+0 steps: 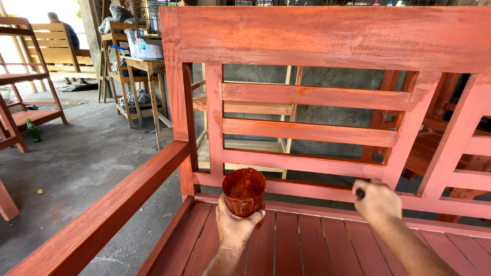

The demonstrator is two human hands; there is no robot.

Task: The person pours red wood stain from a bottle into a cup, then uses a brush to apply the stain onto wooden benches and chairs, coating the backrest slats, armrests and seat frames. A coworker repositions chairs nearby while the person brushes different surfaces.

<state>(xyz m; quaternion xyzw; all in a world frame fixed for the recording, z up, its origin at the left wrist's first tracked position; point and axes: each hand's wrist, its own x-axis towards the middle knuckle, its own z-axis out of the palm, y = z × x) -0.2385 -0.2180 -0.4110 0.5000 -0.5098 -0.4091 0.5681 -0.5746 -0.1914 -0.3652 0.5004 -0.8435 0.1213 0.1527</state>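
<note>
Two hands — left hand point(234, 225) gripping paint cup point(244, 191), right hand point(377, 200) fisted, perhaps on brush handle point(360, 193)

Red-stained wooden bench point(317, 36) — slatted seat, slatted back — on concrete floor point(76, 163).

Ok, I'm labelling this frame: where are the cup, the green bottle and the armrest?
Cup point(244, 191): head view, on its stained side wall.
Green bottle point(33, 131): head view, on its body.
Armrest point(110, 209): head view, on its top face.
</note>
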